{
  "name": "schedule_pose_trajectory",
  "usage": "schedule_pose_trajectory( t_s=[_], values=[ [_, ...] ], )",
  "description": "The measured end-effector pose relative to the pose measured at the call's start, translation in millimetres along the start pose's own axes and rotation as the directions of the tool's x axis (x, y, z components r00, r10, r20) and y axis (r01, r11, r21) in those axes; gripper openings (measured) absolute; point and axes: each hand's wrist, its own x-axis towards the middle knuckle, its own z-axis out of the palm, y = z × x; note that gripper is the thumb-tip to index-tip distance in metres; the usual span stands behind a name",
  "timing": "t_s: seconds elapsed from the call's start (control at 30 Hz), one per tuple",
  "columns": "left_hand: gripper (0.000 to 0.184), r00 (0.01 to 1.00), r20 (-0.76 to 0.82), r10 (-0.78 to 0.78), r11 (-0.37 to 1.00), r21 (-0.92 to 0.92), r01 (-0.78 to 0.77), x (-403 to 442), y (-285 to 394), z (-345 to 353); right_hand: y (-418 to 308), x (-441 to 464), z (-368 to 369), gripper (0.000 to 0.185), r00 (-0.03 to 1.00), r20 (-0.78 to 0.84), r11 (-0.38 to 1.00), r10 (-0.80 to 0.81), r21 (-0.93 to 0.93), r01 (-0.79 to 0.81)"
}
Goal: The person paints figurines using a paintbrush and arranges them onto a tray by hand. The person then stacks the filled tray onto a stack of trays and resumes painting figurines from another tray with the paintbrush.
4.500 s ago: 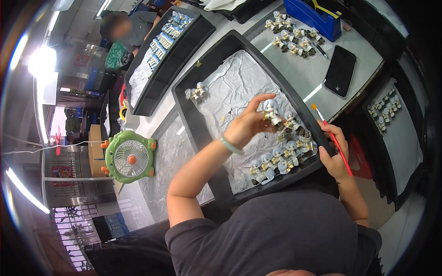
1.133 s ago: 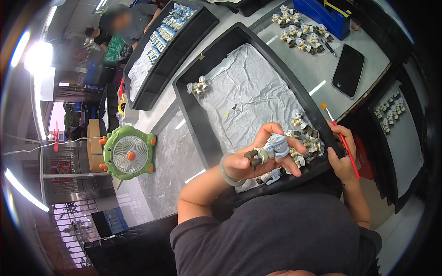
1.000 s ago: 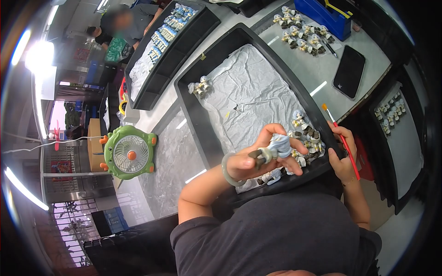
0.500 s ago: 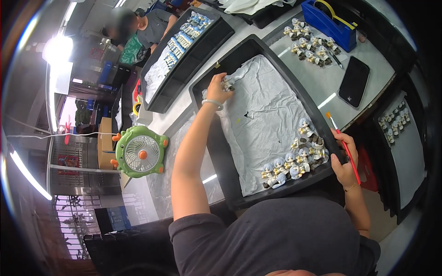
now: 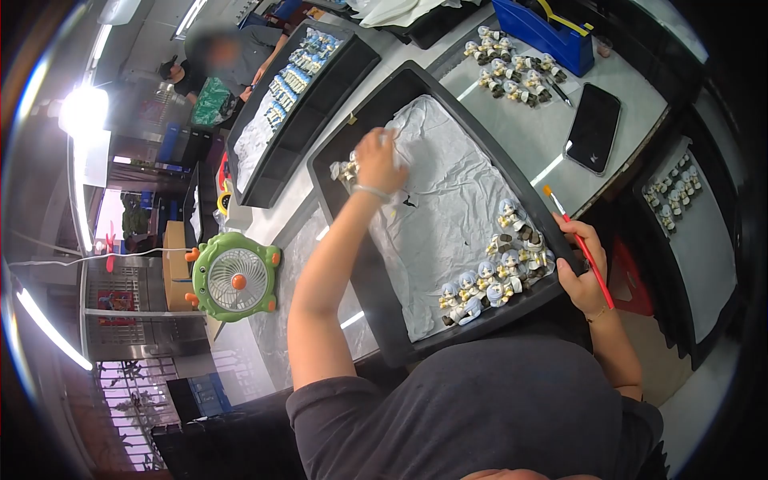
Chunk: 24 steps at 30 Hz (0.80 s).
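Note:
My left hand (image 5: 379, 164) is over the far left part of a black tray (image 5: 472, 120), blurred by motion; whether its fingers hold anything cannot be made out. Just left of it, small figurines (image 5: 346, 170) lie near the tray's wall. With my right hand (image 5: 586, 276) I grip the near right edge of the tray and a red paintbrush (image 5: 588, 256), its orange bristles pointing up. Crumpled white paper (image 5: 448, 208) lines the tray. Several pale-haired figurines (image 5: 488, 280) lie grouped in its near right corner.
A green fan (image 5: 238, 277) stands at the left. Behind is another tray (image 5: 320, 128) of blue-and-white figurines; a co-worker (image 5: 248, 60) is beyond. At right are loose figurines (image 5: 512, 72), a phone (image 5: 594, 128), a blue tape dispenser (image 5: 552, 36) and a lower tray (image 5: 704, 264).
The view has shifted, moving the scene slightly left. Half a second ago a figurine showed at my left fingertips; now figurines show left of that hand. My right hand keeps its grip.

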Motion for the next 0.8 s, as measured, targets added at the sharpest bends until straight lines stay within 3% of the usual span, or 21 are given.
schedule_pose_trajectory(
  t_s=[0.03, 0.1, 0.17, 0.23, 0.43, 0.53, 0.63, 0.73, 0.8],
  values=[
    [0.054, 0.998, -0.013, 0.069, 0.989, -0.127, -0.070, 1.6, 22.8, -0.4, 0.1, 0.0, 0.4, 0.044, 1.000, 0.000, 1.000, -0.005, 0.003, 0.005],
    [0.039, 0.984, 0.145, 0.101, 0.865, -0.502, -0.014, -1.7, 91.0, -14.8, 0.0, -0.8, 1.1, 0.043, 1.000, -0.008, 1.000, 0.006, 0.009, -0.006],
    [0.029, 0.954, 0.209, 0.213, 0.804, -0.592, -0.050, -14.1, 132.2, -3.9, 2.3, -0.8, 1.0, 0.043, 1.000, -0.009, 1.000, -0.009, -0.005, 0.009],
    [0.028, 0.885, 0.434, 0.167, 0.878, -0.474, 0.067, -18.6, 163.7, -13.0, 0.7, -0.9, 1.6, 0.043, 1.000, -0.007, 1.000, 0.008, -0.008, -0.008],
    [0.035, 0.852, 0.523, 0.037, 0.714, -0.610, 0.344, -18.7, 144.9, -23.2, 1.5, -0.1, 0.1, 0.044, 1.000, 0.000, 0.999, -0.028, -0.017, 0.028],
    [0.045, 0.861, 0.504, -0.064, 0.138, -0.850, 0.508, -17.6, 122.7, -40.6, 0.2, 0.1, -1.2, 0.044, 1.000, 0.013, 1.000, -0.018, -0.015, 0.019],
    [0.052, 0.897, 0.438, 0.057, -0.113, -0.890, 0.442, -28.4, 128.2, -83.4, -0.3, 1.2, -1.3, 0.043, 1.000, 0.012, 1.000, -0.022, -0.017, 0.022],
    [0.061, 0.849, 0.447, 0.283, -0.685, -0.525, 0.505, -42.0, 136.3, -101.9, -1.0, 1.1, -0.6, 0.043, 1.000, 0.015, 1.000, -0.003, -0.011, 0.003],
    [0.069, 0.864, 0.389, 0.319, -0.512, -0.697, 0.502, -52.0, 145.1, -112.2, -1.7, 1.2, -1.4, 0.044, 1.000, 0.018, 0.999, -0.007, -0.035, 0.008]
  ],
)
